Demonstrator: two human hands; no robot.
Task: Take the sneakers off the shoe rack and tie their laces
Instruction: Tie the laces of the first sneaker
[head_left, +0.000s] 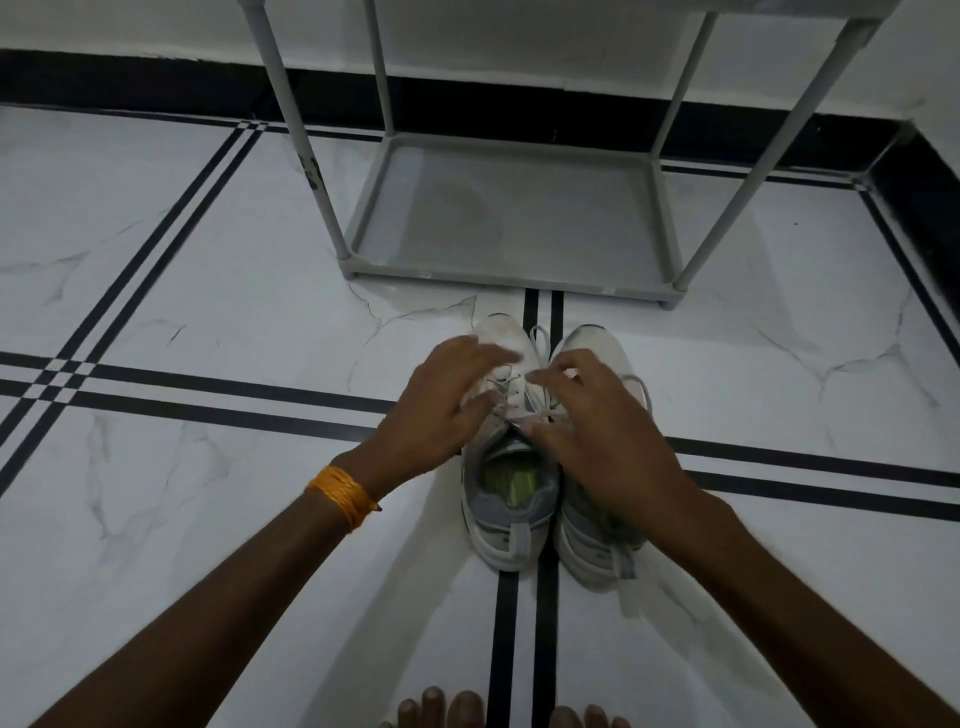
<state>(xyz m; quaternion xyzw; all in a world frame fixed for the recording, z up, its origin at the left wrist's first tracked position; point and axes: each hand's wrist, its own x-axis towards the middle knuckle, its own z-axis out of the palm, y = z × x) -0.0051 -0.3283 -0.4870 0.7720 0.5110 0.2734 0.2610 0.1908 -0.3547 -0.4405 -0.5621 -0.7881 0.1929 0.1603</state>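
Observation:
Two white and grey sneakers stand side by side on the floor, toes pointing away from me. The left sneaker (506, 525) has a green insole and white laces (537, 345) trailing across its tongue. The right sneaker (597, 551) is partly hidden under my right hand (597, 431). My left hand (444, 405), with an orange thread band on the wrist, rests over the left sneaker's lacing with fingers spread. My right hand's fingertips touch the same laces; whether they pinch a lace is unclear.
The grey shoe rack (511, 223) stands just beyond the sneakers, its bottom shelf bare, against the white wall with a black skirting. White marble floor tiles (208, 467) with black stripes lie all around. My bare toes (467, 709) show at the bottom edge.

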